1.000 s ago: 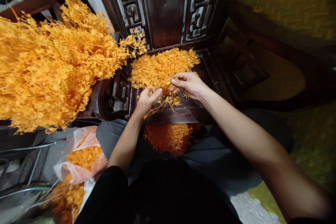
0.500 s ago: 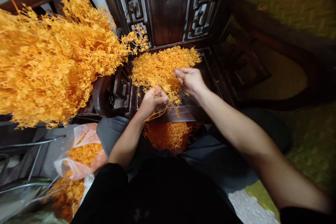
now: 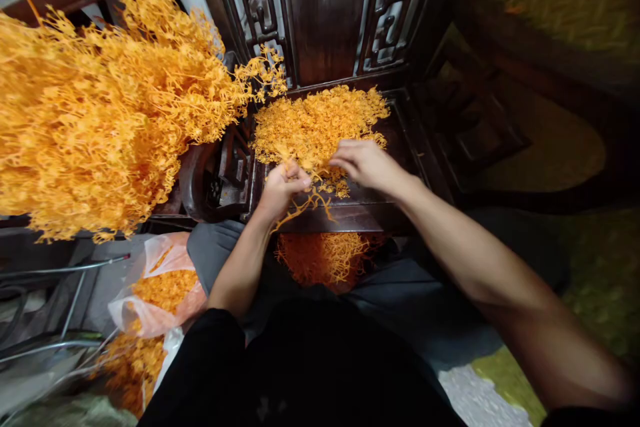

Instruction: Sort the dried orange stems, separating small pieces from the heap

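Note:
My left hand [image 3: 284, 188] is closed around an orange branched plastic sprig [image 3: 313, 202], whose thin bare stems hang below the fingers toward the seat's front edge. Just to the right, my right hand [image 3: 367, 163] is held with fingers bent and thumb close to them, over the near side of a pile of small orange flower-like pieces [image 3: 310, 123]. Whatever may be between those fingertips is too small to make out. The pile lies on a dark wooden chair seat [image 3: 405, 140], and a few loose pieces are scattered at its near edge.
A large heap of orange sprigs [image 3: 100, 120] rises at the left, beside the chair's carved armrest [image 3: 193, 183]. Stripped orange stems [image 3: 340, 257] lie below the seat's front edge. A plastic bag [image 3: 145, 313] with orange pieces stands lower left, near metal tubes [image 3: 70, 303].
My right hand has moved slightly down and turned, its fingers nearer the left hand. The left hand has shifted a little left, still gripping the sprig. The view has shifted slightly.

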Motion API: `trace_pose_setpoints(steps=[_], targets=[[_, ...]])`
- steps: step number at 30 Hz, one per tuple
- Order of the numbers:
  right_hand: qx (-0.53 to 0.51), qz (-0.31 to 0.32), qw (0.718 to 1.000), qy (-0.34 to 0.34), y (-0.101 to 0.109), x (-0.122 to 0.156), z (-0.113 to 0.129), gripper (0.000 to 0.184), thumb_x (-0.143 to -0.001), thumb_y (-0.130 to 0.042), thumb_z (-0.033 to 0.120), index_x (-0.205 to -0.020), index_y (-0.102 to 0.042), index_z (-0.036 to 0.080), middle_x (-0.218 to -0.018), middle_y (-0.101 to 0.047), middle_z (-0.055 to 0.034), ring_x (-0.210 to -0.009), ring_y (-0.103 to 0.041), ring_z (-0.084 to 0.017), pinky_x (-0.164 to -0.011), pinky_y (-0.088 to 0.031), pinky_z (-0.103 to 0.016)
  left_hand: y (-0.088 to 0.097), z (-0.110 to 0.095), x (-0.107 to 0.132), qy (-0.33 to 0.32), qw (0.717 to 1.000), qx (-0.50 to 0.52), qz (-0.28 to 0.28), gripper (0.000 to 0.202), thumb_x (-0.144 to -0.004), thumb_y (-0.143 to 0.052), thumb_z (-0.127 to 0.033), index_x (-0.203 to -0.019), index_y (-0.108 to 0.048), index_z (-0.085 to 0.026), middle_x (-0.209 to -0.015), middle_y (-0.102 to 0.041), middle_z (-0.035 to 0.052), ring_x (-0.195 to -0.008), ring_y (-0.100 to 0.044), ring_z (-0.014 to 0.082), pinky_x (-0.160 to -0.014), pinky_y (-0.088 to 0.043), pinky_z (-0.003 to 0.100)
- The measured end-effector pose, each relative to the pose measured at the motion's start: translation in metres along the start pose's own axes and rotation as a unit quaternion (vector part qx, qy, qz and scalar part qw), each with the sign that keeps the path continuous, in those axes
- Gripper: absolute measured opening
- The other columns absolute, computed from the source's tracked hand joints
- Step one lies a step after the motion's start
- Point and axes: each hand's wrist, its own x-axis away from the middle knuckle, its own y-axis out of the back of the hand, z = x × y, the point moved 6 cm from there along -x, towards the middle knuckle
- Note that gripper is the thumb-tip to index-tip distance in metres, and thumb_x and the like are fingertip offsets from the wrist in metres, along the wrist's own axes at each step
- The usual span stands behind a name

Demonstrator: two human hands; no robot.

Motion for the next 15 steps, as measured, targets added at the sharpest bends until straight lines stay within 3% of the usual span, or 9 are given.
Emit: trace_pose_setpoints(steps=[2, 4, 6, 8, 10, 12, 13, 15], targets=[[-0.009, -0.043, 0.998, -0.049, 0.018, 0.001, -0.024, 0.042, -0.095, -0.064, 0.058, -0.075, -0.069, 0.021, -0.076, -0.064, -0.006, -0.072, -0.055, -0.018, -0.075, -0.046, -0.035, 0.011, -0.009, 0.002, -0.008, 1.0, -0.005, 0.006, 0.053, -0.067, -0.081, -0.028, -0.076, -0.03, -0.023, -0.064, -0.052, -0.0071, -0.056, -0.042, 0.0068, -0.056, -0.029, 0.024], [-0.081, -0.049, 0.988, -0.122, 0.021, 0.002, -0.034, 0.046, -0.096, -0.06, 0.063, -0.083, -0.07, 0.02, -0.072, -0.064, -0.0045, -0.063, -0.054, -0.016, -0.065, -0.045, -0.032, 0.016, -0.014, 0.003, -0.002, 0.999, -0.03, 0.028, 0.052, -0.068, -0.082, -0.027, -0.076, -0.031, -0.023, -0.065, -0.055, -0.0061, -0.058, -0.046, 0.0078, -0.058, -0.031, 0.025], [-0.154, -0.025, 0.975, -0.157, 0.008, 0.002, -0.021, 0.053, -0.097, -0.054, 0.068, -0.095, -0.072, 0.018, -0.067, -0.061, -0.0013, -0.055, -0.049, -0.013, -0.057, -0.04, -0.029, 0.012, -0.012, 0.004, 0.018, 0.996, -0.073, 0.058, 0.048, -0.071, -0.081, -0.026, -0.076, -0.033, -0.023, -0.069, -0.059, -0.0046, -0.061, -0.049, 0.0086, -0.061, -0.034, 0.025], [-0.166, 0.004, 0.976, -0.144, -0.011, -0.002, 0.007, 0.057, -0.095, -0.053, 0.072, -0.097, -0.073, 0.018, -0.066, -0.057, 0.0007, -0.057, -0.046, -0.012, -0.057, -0.036, -0.028, 0.004, -0.007, 0.005, 0.028, 0.989, -0.122, 0.077, 0.042, -0.074, -0.079, -0.025, -0.076, -0.036, -0.022, -0.072, -0.061, -0.0036, -0.064, -0.05, 0.009, -0.063, -0.036, 0.026], [-0.142, 0.048, 0.979, -0.137, -0.029, -0.005, 0.03, 0.055, -0.092, -0.06, 0.072, -0.09, -0.074, 0.018, -0.064, -0.055, 0.0017, -0.058, -0.043, -0.011, -0.057, -0.031, -0.028, -0.004, -0.004, 0.005, 0.023, 0.983, -0.163, 0.081, 0.034, -0.077, -0.076, -0.025, -0.076, -0.042, -0.021, -0.074, -0.062, -0.0022, -0.066, -0.05, 0.0098, -0.065, -0.037, 0.027], [-0.121, 0.07, 0.979, -0.151, -0.037, -0.009, 0.035, 0.051, -0.088, -0.069, 0.068, -0.078, -0.072, 0.018, -0.06, -0.051, 0.0025, -0.057, -0.04, -0.01, -0.057, -0.027, -0.028, -0.009, -0.003, 0.006, 0.016, 0.981, -0.174, 0.081, 0.031, -0.077, -0.075, -0.025, -0.075, -0.044, -0.021, -0.074, -0.061, -0.0015, -0.067, -0.051, 0.0106, -0.066, -0.038, 0.028], [-0.119, 0.049, 0.978, -0.162, -0.034, -0.01, 0.03, 0.049, -0.086, -0.072, 0.065, -0.074, -0.069, 0.018, -0.06, -0.05, 0.0026, -0.058, -0.039, -0.01, -0.057, -0.027, -0.028, -0.01, -0.004, 0.007, 0.016, 0.982, -0.167, 0.083, 0.032, -0.076, -0.074, -0.024, -0.074, -0.043, -0.021, -0.073, -0.06, -0.0016, -0.067, -0.05, 0.0108, -0.066, -0.038, 0.028], [-0.159, -0.054, 0.966, -0.196, -0.015, -0.013, 0.005, 0.046, -0.086, -0.074, 0.061, -0.072, -0.064, 0.018, -0.062, -0.05, 0.0017, -0.06, -0.041, -0.011, -0.058, -0.03, -0.027, -0.011, -0.005, 0.01, 0.024, 0.985, -0.14, 0.095, 0.037, -0.073, -0.075, -0.022, -0.073, -0.038, -0.022, -0.072, -0.06, -0.002, -0.066, -0.05, 0.011, -0.065, -0.038, 0.029]])
